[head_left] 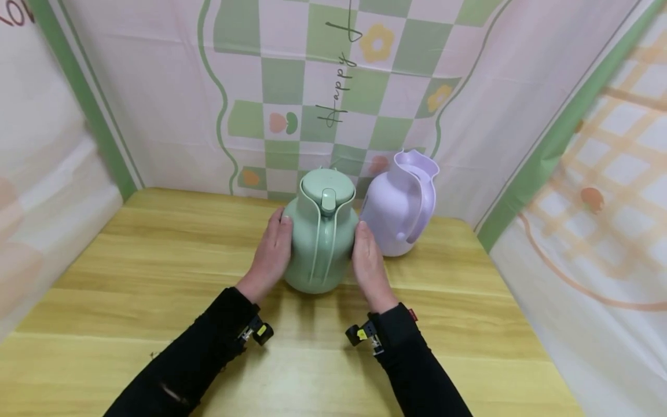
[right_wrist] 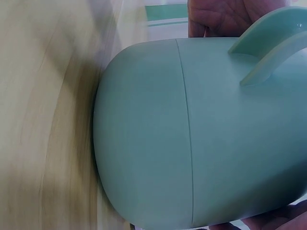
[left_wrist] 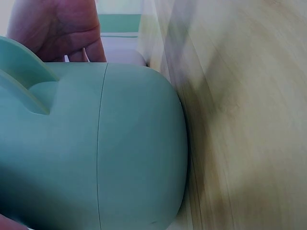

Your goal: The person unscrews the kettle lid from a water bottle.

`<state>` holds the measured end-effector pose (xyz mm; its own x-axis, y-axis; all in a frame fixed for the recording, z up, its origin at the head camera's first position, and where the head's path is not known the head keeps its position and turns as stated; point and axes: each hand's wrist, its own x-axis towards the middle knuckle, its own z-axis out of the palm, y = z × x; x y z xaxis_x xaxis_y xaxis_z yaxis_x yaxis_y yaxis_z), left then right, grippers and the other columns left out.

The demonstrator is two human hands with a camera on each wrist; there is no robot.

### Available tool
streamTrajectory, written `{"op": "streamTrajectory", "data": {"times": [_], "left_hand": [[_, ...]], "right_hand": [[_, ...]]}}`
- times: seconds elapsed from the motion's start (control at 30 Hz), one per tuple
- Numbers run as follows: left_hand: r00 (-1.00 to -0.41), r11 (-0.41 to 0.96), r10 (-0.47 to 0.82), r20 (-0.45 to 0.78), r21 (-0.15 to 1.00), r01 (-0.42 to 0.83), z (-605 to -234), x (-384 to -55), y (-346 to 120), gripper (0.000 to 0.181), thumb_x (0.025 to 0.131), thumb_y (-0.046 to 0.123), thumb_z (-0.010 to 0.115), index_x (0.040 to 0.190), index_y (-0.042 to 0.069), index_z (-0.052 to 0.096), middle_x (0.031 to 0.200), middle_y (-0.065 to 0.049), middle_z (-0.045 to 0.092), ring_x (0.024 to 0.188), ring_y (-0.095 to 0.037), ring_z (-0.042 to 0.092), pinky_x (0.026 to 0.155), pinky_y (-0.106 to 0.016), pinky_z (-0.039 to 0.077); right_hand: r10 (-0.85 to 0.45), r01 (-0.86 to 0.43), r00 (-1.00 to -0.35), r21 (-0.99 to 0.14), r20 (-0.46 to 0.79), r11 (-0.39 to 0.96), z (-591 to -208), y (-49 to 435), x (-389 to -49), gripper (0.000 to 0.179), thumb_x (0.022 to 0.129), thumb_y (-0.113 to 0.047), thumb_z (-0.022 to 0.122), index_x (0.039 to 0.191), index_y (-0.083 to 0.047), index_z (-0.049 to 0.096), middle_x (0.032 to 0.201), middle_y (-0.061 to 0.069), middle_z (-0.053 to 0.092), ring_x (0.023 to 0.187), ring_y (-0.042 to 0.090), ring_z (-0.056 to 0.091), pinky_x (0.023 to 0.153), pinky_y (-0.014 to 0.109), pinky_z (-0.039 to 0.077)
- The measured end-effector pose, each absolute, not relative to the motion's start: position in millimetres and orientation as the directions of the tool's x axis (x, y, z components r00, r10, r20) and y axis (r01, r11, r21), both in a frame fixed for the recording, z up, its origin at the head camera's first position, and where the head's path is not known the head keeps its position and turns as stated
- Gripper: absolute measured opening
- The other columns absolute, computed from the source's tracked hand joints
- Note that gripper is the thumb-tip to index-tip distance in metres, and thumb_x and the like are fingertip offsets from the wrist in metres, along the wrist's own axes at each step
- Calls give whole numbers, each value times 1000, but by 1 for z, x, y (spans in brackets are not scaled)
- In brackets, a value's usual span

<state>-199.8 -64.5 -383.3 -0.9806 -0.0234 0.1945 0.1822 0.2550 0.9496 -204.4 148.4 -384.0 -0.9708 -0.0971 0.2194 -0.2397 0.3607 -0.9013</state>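
A mint-green thermos jug [head_left: 301,255] stands upright on the wooden table, its handle and lid lever turned toward me. Its rounded base meets the tabletop in both wrist views. My left hand [head_left: 272,249] holds the jug's left side, while my right hand [head_left: 367,260] holds the opposite side. The fingers reach round the far side of the body, where their tips are hidden. Across the jug [left_wrist: 139,143] in the left wrist view, the right palm shows at the top. The right wrist view has the left hand [right_wrist: 220,17] beyond the jug [right_wrist: 144,134].
Just behind and right of my right hand stands a lilac jug [head_left: 385,217], its handle facing right. A hanging cloth [head_left: 283,81] with green checks closes off the back. More printed cloth [head_left: 589,231] hangs along the sides. Bare wooden tabletop [head_left: 312,370] stretches toward me.
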Motion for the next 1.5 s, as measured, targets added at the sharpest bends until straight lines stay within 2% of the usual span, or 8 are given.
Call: {"op": "streamTrajectory", "data": {"times": [0.3,0.43,0.6,0.77,1.0,1.17,1.33,1.5], "left_hand": [[-983,245,3,182,953,177,-383,-198,-62,69,112,54,20,167,12,17,171,-10,26,159,-28,23,128,-51,18],[-984,226,12,176,958,174,-382,-197,-63,70,112,54,20,167,12,16,172,-10,25,159,-27,22,128,-51,18],[-984,220,15,180,959,179,-383,-198,-63,69,112,53,20,167,12,17,172,-9,25,159,-26,21,129,-51,18],[-983,223,13,184,958,182,-383,-199,-64,68,113,53,21,167,12,17,171,-10,26,159,-27,22,128,-50,18],[-984,214,15,177,961,176,-383,-198,-63,68,112,53,21,167,13,17,171,-9,25,159,-26,22,129,-50,18],[-981,214,11,193,958,191,-384,-198,-63,67,113,52,22,167,12,19,169,-10,29,157,-27,26,127,-52,21],[-976,207,8,217,955,214,-384,-199,-63,66,113,51,24,166,11,22,165,-12,36,153,-27,33,125,-53,26],[-972,210,3,234,950,230,-385,-200,-62,65,113,49,25,164,9,26,159,-13,42,148,-27,39,123,-52,30]], "right_hand": [[-25,-240,-968,-897,249,372,-376,150,-198,80,108,-66,17,167,-13,22,171,9,26,158,23,24,128,47,21],[55,-300,-937,-878,344,372,-366,146,-191,75,109,-63,23,164,-11,29,167,10,34,154,26,33,125,49,28],[118,-430,-855,-816,506,385,-355,139,-180,60,112,-49,34,154,-6,43,156,10,48,141,24,47,117,44,38],[93,-532,-806,-784,584,320,-349,133,-169,48,112,-35,44,145,-1,51,137,16,59,120,24,58,100,34,48],[16,-519,-845,-827,534,218,-347,121,-155,43,109,-32,52,139,-1,56,118,13,67,103,21,66,88,24,55],[-39,-463,-884,-862,465,204,-348,112,-149,41,107,-34,59,135,-4,58,115,11,68,100,18,66,84,25,55],[-106,-438,-899,-877,425,198,-352,104,-147,37,104,-35,64,128,-7,61,100,9,70,85,18,67,72,27,56],[-136,-430,-901,-891,413,146,-357,96,-148,35,102,-32,69,125,-7,63,93,9,71,83,18,71,73,31,59]]}}
